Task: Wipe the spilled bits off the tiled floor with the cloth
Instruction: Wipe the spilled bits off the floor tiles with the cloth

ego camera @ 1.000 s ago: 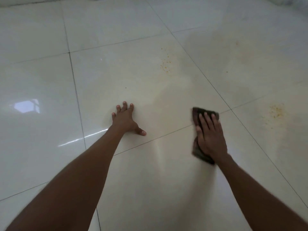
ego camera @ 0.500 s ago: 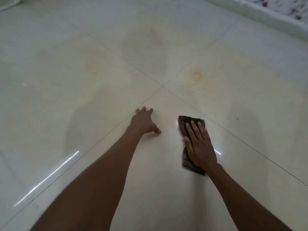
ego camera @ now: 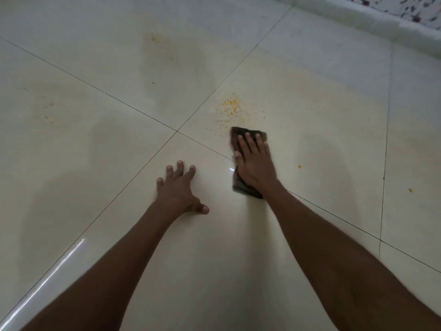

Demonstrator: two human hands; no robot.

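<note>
A dark folded cloth lies flat on the glossy cream tiled floor. My right hand presses down on it with fingers stretched out, covering most of it. A patch of small yellow-orange spilled bits is scattered just beyond the cloth's far edge. A fainter patch of yellow bits lies farther away to the left. Two single bits sit to the right, one yellow bit near the cloth and another loose bit farther out. My left hand rests flat on the tile, fingers spread, holding nothing.
A white raised ledge runs along the far right, with a speckled surface behind it. Dark grout lines cross near a tile junction left of the cloth. Dull smeared streaks mark the floor farther out.
The view has swung so the yellow patch now lies right ahead of the cloth. My right hand has slid the cloth forward towards it. My left hand stays planted on the floor.
</note>
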